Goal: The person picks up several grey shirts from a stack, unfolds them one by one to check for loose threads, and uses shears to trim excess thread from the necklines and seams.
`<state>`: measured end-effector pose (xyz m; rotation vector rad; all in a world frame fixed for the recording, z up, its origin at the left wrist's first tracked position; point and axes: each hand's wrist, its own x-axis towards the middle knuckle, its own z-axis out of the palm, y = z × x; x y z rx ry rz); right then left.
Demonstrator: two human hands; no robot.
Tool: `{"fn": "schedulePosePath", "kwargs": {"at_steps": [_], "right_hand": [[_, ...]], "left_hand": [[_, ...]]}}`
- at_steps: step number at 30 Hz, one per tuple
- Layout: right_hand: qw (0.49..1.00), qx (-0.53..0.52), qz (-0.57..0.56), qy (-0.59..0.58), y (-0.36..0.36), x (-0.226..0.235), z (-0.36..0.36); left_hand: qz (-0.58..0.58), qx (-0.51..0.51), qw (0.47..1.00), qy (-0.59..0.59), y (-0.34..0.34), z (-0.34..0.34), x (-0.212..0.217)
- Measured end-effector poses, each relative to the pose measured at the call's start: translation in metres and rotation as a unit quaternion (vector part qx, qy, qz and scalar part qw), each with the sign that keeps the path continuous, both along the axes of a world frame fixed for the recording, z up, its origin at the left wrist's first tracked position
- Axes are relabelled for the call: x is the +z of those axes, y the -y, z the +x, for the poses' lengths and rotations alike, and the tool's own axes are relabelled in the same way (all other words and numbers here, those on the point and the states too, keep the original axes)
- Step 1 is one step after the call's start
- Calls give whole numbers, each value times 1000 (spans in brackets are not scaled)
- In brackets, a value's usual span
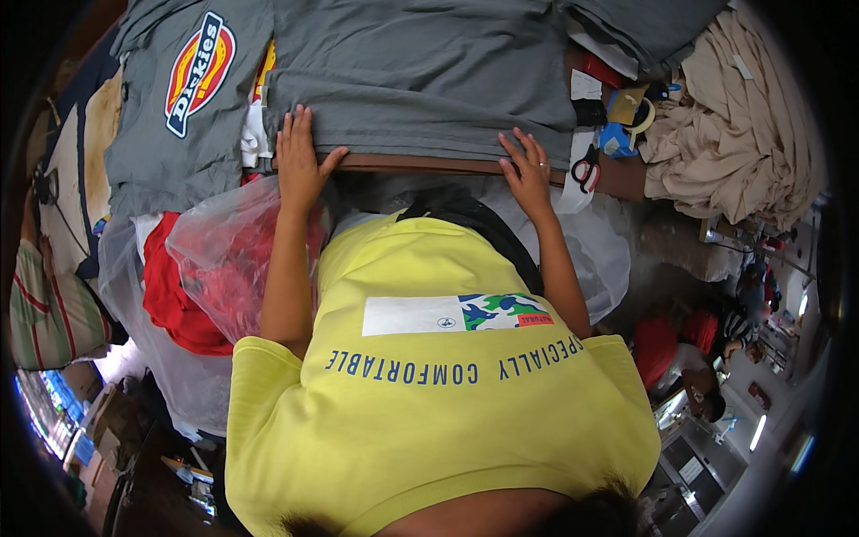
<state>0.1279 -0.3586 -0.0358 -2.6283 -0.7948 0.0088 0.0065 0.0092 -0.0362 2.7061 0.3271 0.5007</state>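
A dark grey garment (416, 85) lies spread on the brown table (617, 179), its lower hem running near the table's front edge. On the hem's left end rests my left hand (302, 166), flat, fingers forward and thumb out to the right. My right hand (528, 174) touches the hem's right end with its fingers stretched out and holds nothing. Left of my left hand is another grey garment (170, 166) with a large red, yellow and blue printed emblem. White cloth (255, 134) shows between the two grey pieces.
Scissors (585, 172) with dark handles lie right of my right hand. Beyond them are a tape roll (642, 116), a blue item (616, 140) and a beige cloth heap (725, 134). A clear plastic bag (219, 233) and red cloth (174, 300) are at left. Another person (684, 367) is at right.
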Motion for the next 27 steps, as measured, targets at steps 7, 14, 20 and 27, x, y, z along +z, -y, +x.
{"fn": "schedulePosePath", "kwargs": {"at_steps": [7,14,20,27], "right_hand": [[1000,13,-3,13,18,9,10],[987,-99,-46,119,88,4,17],[984,-142,60,90,102,6,16],[987,-105,64,101,86,5,23]], "left_hand": [[56,29,998,-15,-16,-15,2],[210,131,963,-107,-34,-30,26],[168,34,977,-123,-41,-27,24],[197,-8,976,-92,-46,-19,23]]}}
